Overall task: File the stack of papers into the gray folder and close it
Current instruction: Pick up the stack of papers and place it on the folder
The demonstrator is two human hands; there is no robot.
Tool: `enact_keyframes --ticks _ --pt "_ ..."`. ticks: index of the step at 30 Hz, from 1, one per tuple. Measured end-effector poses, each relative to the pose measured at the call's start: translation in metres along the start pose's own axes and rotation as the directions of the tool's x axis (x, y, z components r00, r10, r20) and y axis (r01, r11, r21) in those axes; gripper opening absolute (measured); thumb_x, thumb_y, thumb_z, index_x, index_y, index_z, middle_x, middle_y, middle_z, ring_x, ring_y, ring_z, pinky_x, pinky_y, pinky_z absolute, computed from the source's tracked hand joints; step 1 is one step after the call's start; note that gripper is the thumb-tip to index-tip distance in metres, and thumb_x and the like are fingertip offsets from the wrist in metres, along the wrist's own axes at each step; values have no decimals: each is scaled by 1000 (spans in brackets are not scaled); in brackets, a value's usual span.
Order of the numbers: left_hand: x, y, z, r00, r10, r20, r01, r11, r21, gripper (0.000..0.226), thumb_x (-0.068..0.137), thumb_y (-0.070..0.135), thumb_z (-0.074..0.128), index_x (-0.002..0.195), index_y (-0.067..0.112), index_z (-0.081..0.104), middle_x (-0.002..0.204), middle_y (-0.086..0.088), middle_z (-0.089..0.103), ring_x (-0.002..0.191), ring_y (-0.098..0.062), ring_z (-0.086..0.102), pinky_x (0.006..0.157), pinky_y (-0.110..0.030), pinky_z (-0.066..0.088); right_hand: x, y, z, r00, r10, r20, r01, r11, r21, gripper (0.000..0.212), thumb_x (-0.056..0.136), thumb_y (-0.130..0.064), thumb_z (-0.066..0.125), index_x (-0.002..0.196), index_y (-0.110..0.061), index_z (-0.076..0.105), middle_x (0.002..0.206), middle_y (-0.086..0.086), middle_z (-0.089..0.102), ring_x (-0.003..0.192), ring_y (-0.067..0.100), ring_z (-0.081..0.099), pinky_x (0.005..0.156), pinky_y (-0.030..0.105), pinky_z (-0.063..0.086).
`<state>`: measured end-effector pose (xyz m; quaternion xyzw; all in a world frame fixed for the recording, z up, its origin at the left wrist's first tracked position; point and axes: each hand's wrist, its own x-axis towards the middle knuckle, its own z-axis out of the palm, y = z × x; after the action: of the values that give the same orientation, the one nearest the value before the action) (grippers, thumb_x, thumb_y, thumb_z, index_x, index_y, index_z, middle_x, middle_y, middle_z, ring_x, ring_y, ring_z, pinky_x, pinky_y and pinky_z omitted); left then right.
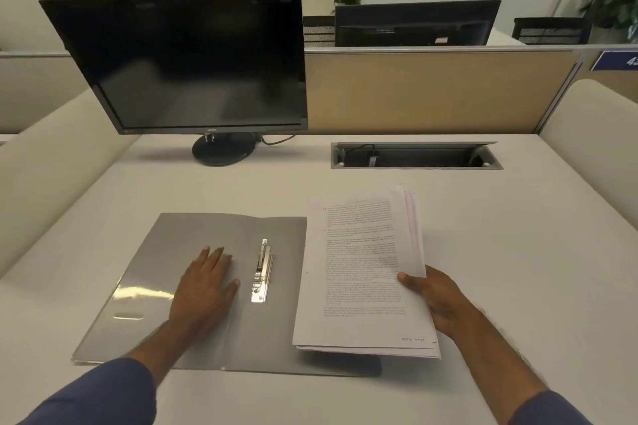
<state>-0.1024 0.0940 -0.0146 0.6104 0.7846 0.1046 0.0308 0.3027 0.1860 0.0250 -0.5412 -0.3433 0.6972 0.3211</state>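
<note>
My left hand (203, 286) lies flat on the open gray folder (193, 238) while my right hand (436, 300) grips the papers (362, 272), long axis running away from me, just right of the clip (263, 271).

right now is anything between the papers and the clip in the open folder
Nothing visible. The right hand holds the stack of papers over the gray folder's right half, the metal clip lies bare just beside it, and the left hand presses flat on the left flap.
</note>
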Motion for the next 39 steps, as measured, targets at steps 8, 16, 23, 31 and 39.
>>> enact_keyframes --ticks 8,16,23,31,39 --pt "-5 -2 30 997 3 77 3 997 -71 86 88 65 7 158 17 17 166 2 11 154 -17 7 125 -36 6 1 -2 -1 1000 12 -19 -12 1000 2 36 89 -5 65 124 -1 60 117 20 69 105 43 66 95 61 49" --pt "2 38 49 994 59 93 -47 991 -125 80 92 63 7 158 19 9 167 4 3 154 -15 0 124 -33 0 1 -8 -8 999 12 -31 -13 1000 -15 34 89 -4 65 123 -2 61 117 20 69 105 43 66 95 61 49" --pt "4 71 60 993 95 75 -83 986 -147 65 104 49 30 159 19 10 167 4 4 154 -15 0 123 -31 -3 0 -6 -20 998 32 -47 -33 999 -27 35 88 -3 64 123 0 61 116 21 69 105 43 66 96 60 48" --pt "2 85 63 993 89 73 -78 986 -150 66 104 50 28 159 19 8 167 4 2 154 -15 -2 123 -32 -4 1 -2 -30 997 69 -26 -70 997 -38 35 87 -4 66 121 0 62 114 20 70 103 41 67 92 57 52" --pt "1 86 58 995 93 48 -83 980 -180 66 103 50 34 158 19 16 167 3 7 154 -16 2 124 -32 0 1 7 -33 992 123 -13 -123 992 -18 36 85 -3 66 121 0 62 114 20 70 104 41 67 94 57 51"
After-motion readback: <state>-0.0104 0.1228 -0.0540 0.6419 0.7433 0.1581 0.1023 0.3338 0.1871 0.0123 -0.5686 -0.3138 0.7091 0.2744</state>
